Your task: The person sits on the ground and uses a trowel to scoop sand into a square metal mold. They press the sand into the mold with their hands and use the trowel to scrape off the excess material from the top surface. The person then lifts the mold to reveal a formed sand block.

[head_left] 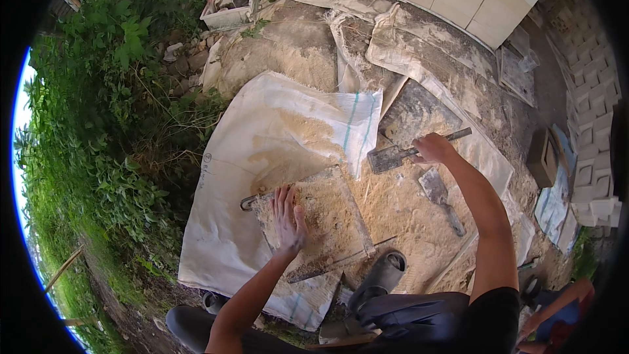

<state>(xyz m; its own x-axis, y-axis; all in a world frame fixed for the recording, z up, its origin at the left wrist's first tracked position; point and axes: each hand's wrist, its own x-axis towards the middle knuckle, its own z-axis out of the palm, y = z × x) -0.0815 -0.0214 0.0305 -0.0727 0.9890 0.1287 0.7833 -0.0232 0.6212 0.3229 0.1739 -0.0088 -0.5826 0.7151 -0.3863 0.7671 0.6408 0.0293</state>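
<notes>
My left hand (287,221) rests with its fingers stretched out on a square slab-like mould (334,223) covered with tan, sandy powder. A metal loop (247,203) sticks out at the mould's left side. My right hand (432,149) is closed around a long-handled paddle-like tool (388,158) with a dark, flat rectangular head. It is held to the right of the mould, its head pointing left. A square-bladed trowel (434,187) lies on the powder below my right hand. Beneath the mould's left part spreads a white woven sack (223,223), dusted with powder.
Tan powder (400,216) covers the ground right of the mould, close to my boot (386,275). Green plants (111,111) grow along the left. A white crate (229,5) stands at the back. Pale blocks (596,131) are stacked at right; another person's arm (557,305) shows lower right.
</notes>
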